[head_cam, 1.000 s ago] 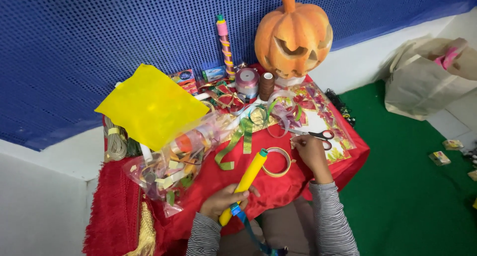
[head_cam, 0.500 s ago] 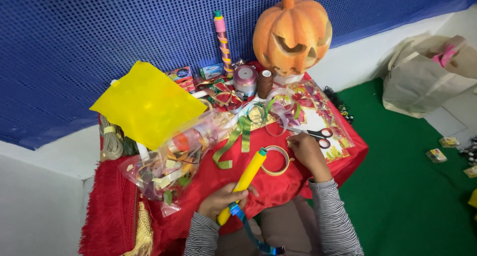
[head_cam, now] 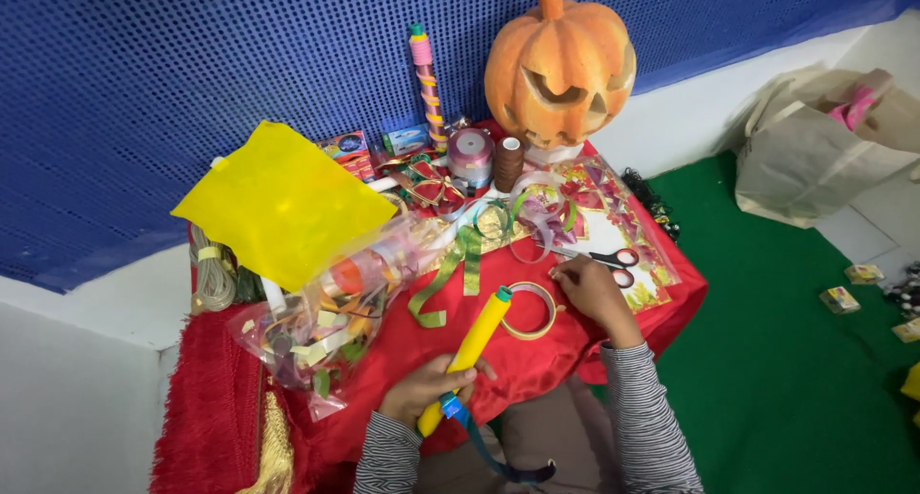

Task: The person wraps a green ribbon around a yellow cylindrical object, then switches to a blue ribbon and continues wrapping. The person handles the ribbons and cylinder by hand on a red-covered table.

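One view only, from the head camera looking down at a red table crowded with craft bits. Compared with the picture a second back, very little has shifted: the left hand stays wrapped around the lower end of the yellow tube, fingers closed on it, and the tube keeps the same slant, its green-tipped end pointing far and right toward the tape ring. A blue ribbon hangs from the tube's near end, off the table edge.

The right hand has hardly moved either; it rests on the cloth just right of the tape ring, near the scissors. Its fingers curl toward the ring's edge, but whether they pinch anything I cannot tell from here.

The framing has drifted a little, so the pumpkin at the far side sits slightly differently in the picture, though the things themselves lie as they did. Left of the hands, the clear bag of scraps and the yellow sheet are untouched. So the work looks paused mid-hold, with the tube gripped and the ring beside it.
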